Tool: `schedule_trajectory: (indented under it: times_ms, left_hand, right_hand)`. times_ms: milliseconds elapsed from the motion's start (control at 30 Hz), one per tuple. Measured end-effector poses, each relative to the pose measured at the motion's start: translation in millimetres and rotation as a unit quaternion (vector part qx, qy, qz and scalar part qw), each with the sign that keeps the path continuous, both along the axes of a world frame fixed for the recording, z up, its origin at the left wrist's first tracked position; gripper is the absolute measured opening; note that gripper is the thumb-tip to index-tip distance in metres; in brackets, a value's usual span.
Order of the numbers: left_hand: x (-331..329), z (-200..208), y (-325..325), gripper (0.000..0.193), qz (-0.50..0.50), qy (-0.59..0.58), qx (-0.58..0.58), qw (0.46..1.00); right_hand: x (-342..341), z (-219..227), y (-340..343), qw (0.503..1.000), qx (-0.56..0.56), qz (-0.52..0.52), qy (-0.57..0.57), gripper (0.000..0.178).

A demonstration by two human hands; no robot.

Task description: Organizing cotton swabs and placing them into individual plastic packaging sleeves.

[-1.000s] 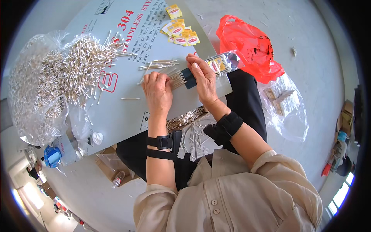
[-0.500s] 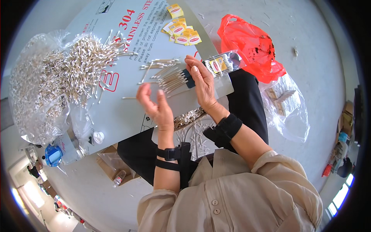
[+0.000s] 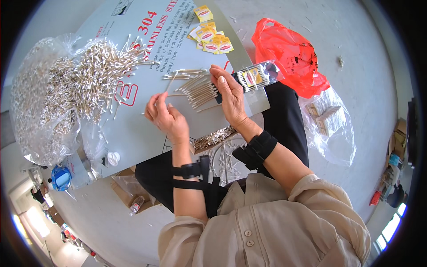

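Many swabs [image 3: 200, 93] beside right fingers [image 3: 225, 75]

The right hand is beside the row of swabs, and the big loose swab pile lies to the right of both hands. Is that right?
No, the side is wrong: the head view shows the big loose swab pile left of both the left hand and the right hand, which is beside the row of swabs.

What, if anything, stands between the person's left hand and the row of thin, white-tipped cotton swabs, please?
Nothing visible blocks the left hand from the row of thin, white-tipped, tan-stemmed cotton swabs; flat grey tabletop shows between them. One loose white-tipped swab lies flat along that gap's upper side, near the hand.
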State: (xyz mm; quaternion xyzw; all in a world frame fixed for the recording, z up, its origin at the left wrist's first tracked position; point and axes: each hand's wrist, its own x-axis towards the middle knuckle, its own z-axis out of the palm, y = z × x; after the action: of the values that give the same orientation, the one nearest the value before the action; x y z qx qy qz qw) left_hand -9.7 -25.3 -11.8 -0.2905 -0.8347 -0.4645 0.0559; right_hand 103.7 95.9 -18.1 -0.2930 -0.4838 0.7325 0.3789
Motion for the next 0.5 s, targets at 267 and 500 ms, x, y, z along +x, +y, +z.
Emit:
schedule_trajectory:
  times_ms: [267, 500]
  left_hand:
    - [-41.5, 3.0, -20.0, 0.02, -0.047, 0.137, -0.222, 0.964]
    - [-43.5, 25.4, 6.8, 0.017, -0.031, 0.161, -0.226, 0.96]
  right_hand:
    - [-1.9, -0.8, -0.4, 1.0, 0.017, 0.001, -0.008, 0.038]
    - [-0.9, -3.2, 1.4, 1.0, 0.019, -0.007, 0.0, 0.038]
